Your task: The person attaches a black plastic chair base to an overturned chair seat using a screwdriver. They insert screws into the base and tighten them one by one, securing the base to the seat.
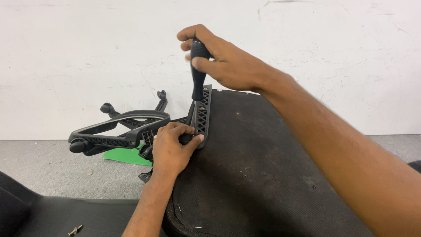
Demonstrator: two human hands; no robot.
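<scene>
My right hand [223, 59] grips the black handle of a screwdriver [198, 72], held upright with its tip down on a black ribbed armrest bracket [202, 115]. The bracket lies along the left edge of the black fabric underside of a chair seat [254, 166]. My left hand [173, 147] clasps the near end of the bracket and the armrest, pressing it against the seat. The armrest's black loop [120, 129] sticks out to the left of the seat.
A black star-shaped chair base with castors [131, 114] lies on the grey floor by the white wall, with a green sheet [125, 156] under it. A black cushion [66, 217] sits at lower left, with a loose screw [74, 230] on it.
</scene>
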